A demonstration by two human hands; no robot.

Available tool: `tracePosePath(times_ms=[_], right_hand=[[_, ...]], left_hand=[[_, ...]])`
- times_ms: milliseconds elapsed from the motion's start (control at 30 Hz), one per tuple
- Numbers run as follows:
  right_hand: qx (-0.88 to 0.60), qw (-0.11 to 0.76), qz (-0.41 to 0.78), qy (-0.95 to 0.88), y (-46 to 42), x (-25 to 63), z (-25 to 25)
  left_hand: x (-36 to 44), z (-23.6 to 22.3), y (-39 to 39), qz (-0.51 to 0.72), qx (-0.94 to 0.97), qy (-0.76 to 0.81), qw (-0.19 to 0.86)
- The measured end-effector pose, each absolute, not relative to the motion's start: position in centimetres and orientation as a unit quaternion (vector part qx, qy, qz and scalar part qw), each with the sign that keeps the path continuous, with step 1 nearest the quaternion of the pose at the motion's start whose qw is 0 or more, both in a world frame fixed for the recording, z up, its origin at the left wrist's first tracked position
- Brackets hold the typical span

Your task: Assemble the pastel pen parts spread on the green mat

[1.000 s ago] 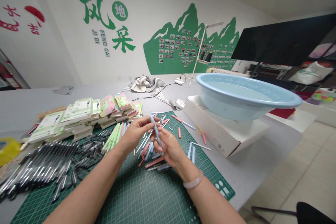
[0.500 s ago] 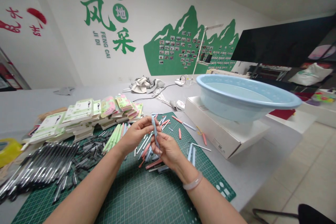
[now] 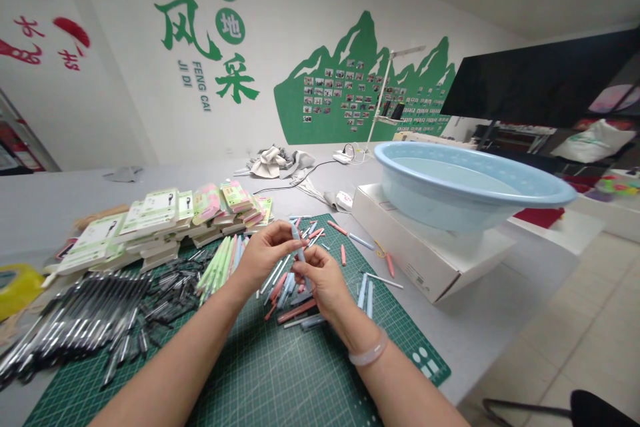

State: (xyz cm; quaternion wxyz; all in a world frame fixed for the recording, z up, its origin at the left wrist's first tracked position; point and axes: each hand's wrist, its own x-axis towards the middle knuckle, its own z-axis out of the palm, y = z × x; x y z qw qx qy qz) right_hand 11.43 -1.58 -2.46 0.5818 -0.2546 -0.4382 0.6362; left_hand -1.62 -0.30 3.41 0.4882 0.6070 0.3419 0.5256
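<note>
Between my two hands is a light blue pen (image 3: 300, 252), held upright and a little tilted above the cutting mat. My left hand (image 3: 267, 250) pinches its upper part with thumb and fingers. Lower down, my right hand (image 3: 323, 275) is closed round the same pen, so part of it is hidden. Beneath and behind the hands lie loose pink and blue pen parts (image 3: 296, 311) and thin white refills. A row of assembled green, pink and blue pens (image 3: 223, 263) lies just left of my left hand.
The green cutting mat (image 3: 240, 373) covers the front of the table. Black pens (image 3: 85, 313) and boxed packs (image 3: 150, 213) lie at left, near yellow tape (image 3: 20, 288). At right a blue basin (image 3: 450, 203) rests on a white box (image 3: 415, 253). Grey cloths lie behind.
My right hand has shifted its grip slightly up along the blue pen, and its fingers are now closer to my left hand's. The pen is tilted slightly more.
</note>
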Motion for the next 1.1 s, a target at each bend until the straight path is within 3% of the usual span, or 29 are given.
tracePosePath(times_ms=[267, 500, 833, 1100], right_hand=[[-0.256, 0.556, 0.659, -0.438, -1.7, 11.5, -2.1], [-0.256, 0.571, 0.643, -0.441, -1.8, 11.5, -2.2], [-0.186, 0.522, 0.713, -0.430, -2.0, 11.5, -1.4], [-0.201, 0.536, 0.688, -0.446, -1.9, 11.5, -1.3]], left_hand=[[-2.3, 4.0, -0.3, 0.482, 0.627, 0.317, 0.524], [-1.8, 3.7, -0.1, 0.517, 0.627, 0.354, 0.463], [-2.7, 4.3, -0.4, 0.460, 0.631, 0.337, 0.527], [-1.4, 3.3, -0.3, 0.535, 0.595, 0.330, 0.501]])
